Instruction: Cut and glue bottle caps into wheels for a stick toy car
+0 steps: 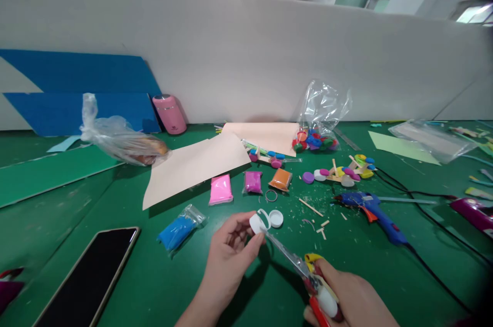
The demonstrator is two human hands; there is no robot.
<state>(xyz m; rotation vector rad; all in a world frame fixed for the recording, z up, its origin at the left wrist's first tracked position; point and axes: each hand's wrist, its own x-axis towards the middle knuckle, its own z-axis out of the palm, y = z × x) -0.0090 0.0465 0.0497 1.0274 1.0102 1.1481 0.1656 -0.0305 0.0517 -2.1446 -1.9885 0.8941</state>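
My left hand (235,247) pinches a white bottle cap (257,223) between thumb and fingertips. A thin white ring (265,217) stands partly loose at the cap's edge. My right hand (348,293) grips scissors (287,253) with red and yellow parts at the handle. Their blade tips reach to the cap, beside the left thumb; whether they touch it I cannot tell. Something white (327,301) shows at the right hand, its kind unclear. Just past the held cap, another white cap (276,218) lies on the green table, with a loose thin ring (271,195) behind it.
Clay packets in blue (177,230), pink (221,189), purple (252,182) and orange (281,179) lie ahead. A blue glue gun (372,211) with its cable is at right, near small stick-and-cap models (346,172). A phone (90,275) lies left, a pink flask (169,115) behind.
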